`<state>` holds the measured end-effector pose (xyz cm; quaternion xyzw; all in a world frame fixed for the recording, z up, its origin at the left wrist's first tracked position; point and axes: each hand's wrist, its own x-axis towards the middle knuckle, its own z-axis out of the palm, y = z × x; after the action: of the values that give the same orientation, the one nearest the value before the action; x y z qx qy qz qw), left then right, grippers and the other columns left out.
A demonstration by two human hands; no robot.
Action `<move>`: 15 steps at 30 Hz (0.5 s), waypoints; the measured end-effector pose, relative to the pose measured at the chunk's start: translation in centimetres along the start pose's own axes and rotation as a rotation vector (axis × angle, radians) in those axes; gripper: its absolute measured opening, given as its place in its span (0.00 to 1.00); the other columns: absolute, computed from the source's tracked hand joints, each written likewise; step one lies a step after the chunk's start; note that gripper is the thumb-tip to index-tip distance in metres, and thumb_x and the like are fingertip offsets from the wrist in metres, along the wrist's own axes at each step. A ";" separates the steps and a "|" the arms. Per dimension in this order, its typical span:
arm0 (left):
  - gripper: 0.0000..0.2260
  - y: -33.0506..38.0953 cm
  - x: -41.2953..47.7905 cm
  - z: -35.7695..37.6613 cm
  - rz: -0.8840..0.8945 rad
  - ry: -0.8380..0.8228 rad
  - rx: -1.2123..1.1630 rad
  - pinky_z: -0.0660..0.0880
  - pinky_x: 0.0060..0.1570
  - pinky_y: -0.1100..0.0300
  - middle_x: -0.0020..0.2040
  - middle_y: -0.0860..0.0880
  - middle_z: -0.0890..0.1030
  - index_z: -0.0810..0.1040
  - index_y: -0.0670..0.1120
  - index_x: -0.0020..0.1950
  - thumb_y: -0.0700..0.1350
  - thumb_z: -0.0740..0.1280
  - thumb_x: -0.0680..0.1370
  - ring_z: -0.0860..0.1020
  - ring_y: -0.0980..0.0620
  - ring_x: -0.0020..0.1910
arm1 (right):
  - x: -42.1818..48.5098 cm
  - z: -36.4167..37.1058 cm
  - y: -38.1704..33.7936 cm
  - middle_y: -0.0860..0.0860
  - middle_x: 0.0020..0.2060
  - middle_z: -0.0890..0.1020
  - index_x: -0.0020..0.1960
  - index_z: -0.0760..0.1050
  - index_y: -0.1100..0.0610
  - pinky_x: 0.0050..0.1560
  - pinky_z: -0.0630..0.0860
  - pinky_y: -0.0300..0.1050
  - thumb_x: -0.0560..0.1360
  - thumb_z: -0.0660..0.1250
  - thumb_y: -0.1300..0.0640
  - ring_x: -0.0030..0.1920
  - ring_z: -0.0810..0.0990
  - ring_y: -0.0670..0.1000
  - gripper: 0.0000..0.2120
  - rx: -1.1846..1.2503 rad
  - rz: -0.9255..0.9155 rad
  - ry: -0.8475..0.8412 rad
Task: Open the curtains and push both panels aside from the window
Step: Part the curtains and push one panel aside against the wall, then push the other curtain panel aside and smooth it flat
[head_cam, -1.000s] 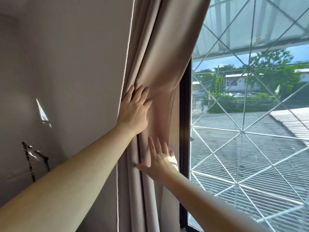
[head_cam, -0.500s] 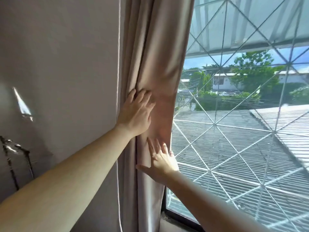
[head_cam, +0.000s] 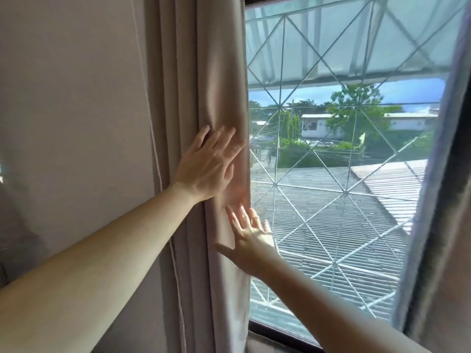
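Note:
The left curtain panel, beige and gathered in vertical folds, hangs at the left edge of the window. My left hand lies flat on the folds at mid height, fingers spread. Just below, my right hand is open with fingers apart, its fingertips at the panel's right edge; whether it touches the cloth I cannot tell. The right curtain panel hangs at the right edge of the frame, partly cut off. Neither hand grips the fabric.
A pale wall fills the left, with a thin white cord hanging beside the curtain. White diagonal security bars cover the glass. The dark window frame runs along the bottom.
The left panel has been pushed further left and hangs straighter. The view has swung right, bringing the right panel into sight. My right hand has lifted slightly off the fabric.

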<state>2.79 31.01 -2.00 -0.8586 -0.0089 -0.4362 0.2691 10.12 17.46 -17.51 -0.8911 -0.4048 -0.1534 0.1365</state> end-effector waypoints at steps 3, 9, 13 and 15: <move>0.28 2.5 1.1 -0.9 0.012 -0.005 -0.027 0.50 0.88 0.40 0.89 0.44 0.57 0.56 0.55 0.88 0.56 0.53 0.87 0.56 0.43 0.88 | -1.9 -1.8 2.5 0.52 0.87 0.39 0.85 0.33 0.43 0.83 0.42 0.70 0.77 0.53 0.22 0.86 0.38 0.61 0.48 0.008 0.027 0.001; 0.29 7.5 3.4 -2.9 0.037 -0.017 -0.086 0.46 0.87 0.40 0.89 0.44 0.55 0.53 0.57 0.89 0.60 0.52 0.88 0.55 0.43 0.89 | -6.1 -4.7 7.2 0.55 0.86 0.40 0.85 0.32 0.43 0.83 0.40 0.70 0.78 0.52 0.23 0.86 0.39 0.62 0.47 -0.072 0.050 0.018; 0.29 11.0 4.9 -4.4 0.076 -0.024 -0.116 0.50 0.88 0.40 0.89 0.46 0.55 0.52 0.57 0.89 0.61 0.51 0.88 0.55 0.44 0.89 | -9.0 -6.5 10.1 0.56 0.87 0.41 0.85 0.33 0.44 0.82 0.40 0.70 0.78 0.51 0.23 0.86 0.39 0.62 0.47 -0.096 0.077 0.042; 0.29 12.8 5.7 -5.0 0.103 -0.023 -0.150 0.52 0.87 0.40 0.89 0.46 0.55 0.53 0.58 0.89 0.62 0.51 0.88 0.56 0.43 0.89 | -10.7 -7.2 11.5 0.54 0.87 0.42 0.85 0.34 0.42 0.83 0.41 0.70 0.78 0.52 0.23 0.86 0.39 0.61 0.47 -0.091 0.108 0.064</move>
<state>5.82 16.42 -1.11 -0.8808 0.0647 -0.4112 0.2257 11.08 0.24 -16.36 -0.9115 -0.3442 -0.1926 0.1170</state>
